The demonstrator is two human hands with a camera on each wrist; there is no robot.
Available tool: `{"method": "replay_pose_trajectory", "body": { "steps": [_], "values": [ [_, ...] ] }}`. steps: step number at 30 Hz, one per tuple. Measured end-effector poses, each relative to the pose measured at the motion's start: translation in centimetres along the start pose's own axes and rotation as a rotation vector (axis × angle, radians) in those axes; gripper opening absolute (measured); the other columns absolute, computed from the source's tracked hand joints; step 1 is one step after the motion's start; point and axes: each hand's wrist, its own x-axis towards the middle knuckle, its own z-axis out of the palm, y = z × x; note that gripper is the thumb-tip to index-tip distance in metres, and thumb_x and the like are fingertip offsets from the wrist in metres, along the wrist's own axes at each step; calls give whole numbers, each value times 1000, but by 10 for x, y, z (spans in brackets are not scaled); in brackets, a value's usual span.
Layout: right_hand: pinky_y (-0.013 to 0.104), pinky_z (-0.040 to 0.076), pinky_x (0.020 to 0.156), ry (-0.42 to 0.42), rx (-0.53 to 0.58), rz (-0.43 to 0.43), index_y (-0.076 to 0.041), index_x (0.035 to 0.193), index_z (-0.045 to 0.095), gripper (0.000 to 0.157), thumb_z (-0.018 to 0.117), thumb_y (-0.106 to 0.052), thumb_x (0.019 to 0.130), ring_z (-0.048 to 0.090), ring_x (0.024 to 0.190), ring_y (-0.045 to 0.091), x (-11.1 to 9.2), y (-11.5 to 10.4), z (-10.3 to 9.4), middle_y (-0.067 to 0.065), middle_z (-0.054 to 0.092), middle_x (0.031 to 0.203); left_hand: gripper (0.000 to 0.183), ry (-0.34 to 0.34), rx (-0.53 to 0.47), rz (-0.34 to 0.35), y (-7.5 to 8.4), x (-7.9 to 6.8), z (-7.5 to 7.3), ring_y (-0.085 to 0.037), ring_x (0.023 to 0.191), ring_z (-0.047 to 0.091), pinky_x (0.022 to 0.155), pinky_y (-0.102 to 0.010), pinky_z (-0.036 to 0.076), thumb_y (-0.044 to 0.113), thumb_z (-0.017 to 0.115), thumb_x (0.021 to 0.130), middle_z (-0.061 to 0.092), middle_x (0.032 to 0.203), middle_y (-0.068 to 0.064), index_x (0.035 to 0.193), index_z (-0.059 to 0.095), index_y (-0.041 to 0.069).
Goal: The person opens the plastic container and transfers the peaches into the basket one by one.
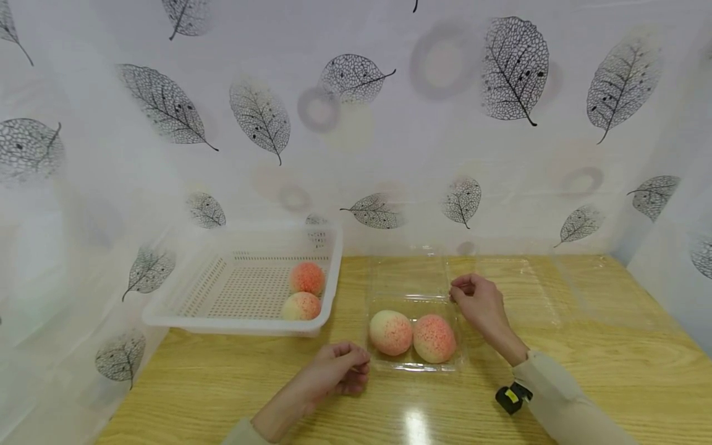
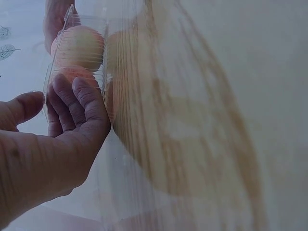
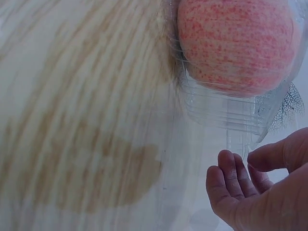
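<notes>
Two peach-like fruits, a pale yellow and pink one and a pinker one, sit side by side in a clear plastic clamshell box. Its clear lid stands folded back, away from the person. At the box's front left corner, my left hand holds the rim, thumb on the edge and fingers along the wall in the left wrist view. My right hand pinches the lid's right edge near the hinge. In the right wrist view, the nearer fruit shows through the box wall.
Left of the box stands a white perforated basket with two more fruits at its right side. More clear plastic boxes lie on the right of the wooden table. A leaf-patterned curtain hangs behind.
</notes>
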Motion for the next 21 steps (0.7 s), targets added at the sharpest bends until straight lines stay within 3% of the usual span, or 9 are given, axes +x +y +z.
{"method": "replay_pose_trajectory", "body": {
  "steps": [21],
  "values": [
    [27,52,64,-66,-27,-12,5,117,67,28,57,-15,101,71,82,20,0,3,0,18,74,100,14,0,-11,9,0,-1,0,-6,75,65,71,-23,58,24,62,100,65,86,4,98,64,10]
  ]
}}
